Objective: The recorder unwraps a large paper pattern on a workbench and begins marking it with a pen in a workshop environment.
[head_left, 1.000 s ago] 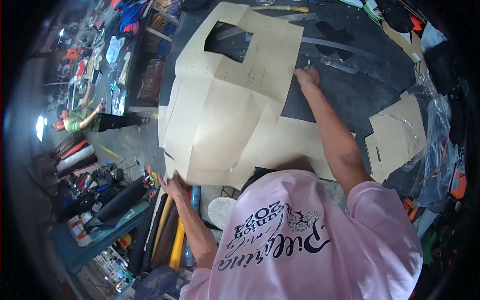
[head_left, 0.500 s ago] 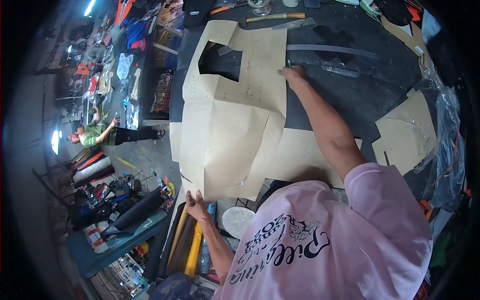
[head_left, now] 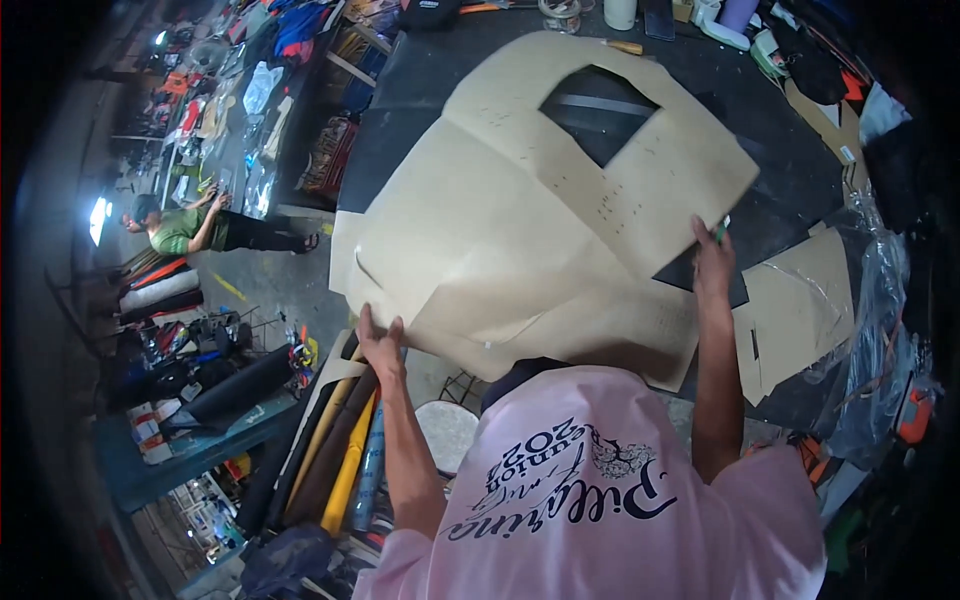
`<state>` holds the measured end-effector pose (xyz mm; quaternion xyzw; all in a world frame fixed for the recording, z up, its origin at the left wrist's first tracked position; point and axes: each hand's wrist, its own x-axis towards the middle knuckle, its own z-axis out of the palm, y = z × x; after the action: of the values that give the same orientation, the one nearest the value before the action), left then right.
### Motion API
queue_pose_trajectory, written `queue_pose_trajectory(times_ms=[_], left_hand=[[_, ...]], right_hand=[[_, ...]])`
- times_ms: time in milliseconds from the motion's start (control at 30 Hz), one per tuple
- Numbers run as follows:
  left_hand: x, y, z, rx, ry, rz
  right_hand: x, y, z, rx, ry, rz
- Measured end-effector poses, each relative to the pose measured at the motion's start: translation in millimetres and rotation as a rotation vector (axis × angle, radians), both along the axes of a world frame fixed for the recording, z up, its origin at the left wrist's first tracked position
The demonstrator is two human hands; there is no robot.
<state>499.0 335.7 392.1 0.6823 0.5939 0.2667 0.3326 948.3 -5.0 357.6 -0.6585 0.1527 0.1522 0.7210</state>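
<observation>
A large tan cardboard sheet (head_left: 480,220) with a cut-out opening, pencil-like marks and fold lines spreads over the dark table, its near part bulging upward. My left hand (head_left: 382,345) grips its near left edge, thumb and fingers apart along the rim. At the right side my right hand (head_left: 713,265) is closed round a slim green thing like a pen (head_left: 722,230), its fingertips by the sheet's edge. Whether those fingertips also pinch the cardboard I cannot tell. Under the sheet lies another piece of cardboard, mostly hidden.
A smaller cardboard piece (head_left: 800,305) and crumpled clear plastic (head_left: 880,290) lie at the right. Along the far edge are a jar (head_left: 558,14), a white bottle (head_left: 619,12) and a wooden handle (head_left: 625,47). Rolls of material (head_left: 350,470) lean at the lower left; a person (head_left: 185,228) stands beyond.
The sheet has turned clockwise and its cut-out end has swung right. My right hand has come nearer and to the right; my left has shifted slightly up and left with the edge.
</observation>
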Motion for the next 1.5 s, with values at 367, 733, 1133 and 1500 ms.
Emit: queue_pose_trajectory(times_ms=[367,733,1133,1500], left_hand=[[109.6,154.2,18.2,0.049,0.108,-0.449],[162.6,233.4,33.7,0.453,0.52,-0.584],[143.6,13.6,-49.6,0.228,0.461,-1.079],[166.2,44.9,-51.1,0.233,0.786,-1.156]], right_hand=[[-128.9,-58.4,-39.7,-0.098,0.263,-0.273],[-240.7,49.6,-48.5,-0.187,0.468,-0.144],[-251.1,29.7,-50.2,-0.136,0.487,0.035],[-260.1,15.8,-40.6,0.045,0.358,-0.243]])
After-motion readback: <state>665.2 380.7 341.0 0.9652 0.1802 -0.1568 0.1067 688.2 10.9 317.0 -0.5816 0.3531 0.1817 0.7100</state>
